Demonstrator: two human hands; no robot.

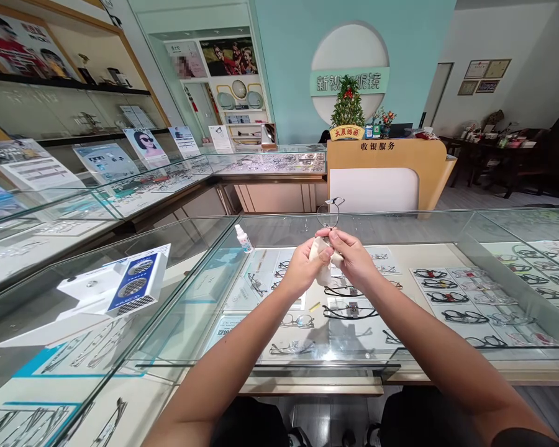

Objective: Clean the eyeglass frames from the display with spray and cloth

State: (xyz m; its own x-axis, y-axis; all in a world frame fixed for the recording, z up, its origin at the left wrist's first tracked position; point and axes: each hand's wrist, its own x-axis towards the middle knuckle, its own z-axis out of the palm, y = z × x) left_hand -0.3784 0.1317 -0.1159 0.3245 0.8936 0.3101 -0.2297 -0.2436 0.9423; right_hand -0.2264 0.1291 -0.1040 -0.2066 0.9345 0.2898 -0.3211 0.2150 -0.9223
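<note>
Above the glass display counter, both hands are together in the middle of the view. My left hand is closed on a pale cloth, which hangs below the fingers. My right hand pinches a pair of thin-rimmed eyeglasses; one round lens and a temple stick up above the fingertips. The cloth also touches the right fingers, and the lower part of the glasses is hidden by the hands and cloth.
A small white spray bottle stands on the glass counter left of the hands. A white and blue box lies farther left. Rows of eyeglasses are under the glass. An orange cashier desk stands beyond.
</note>
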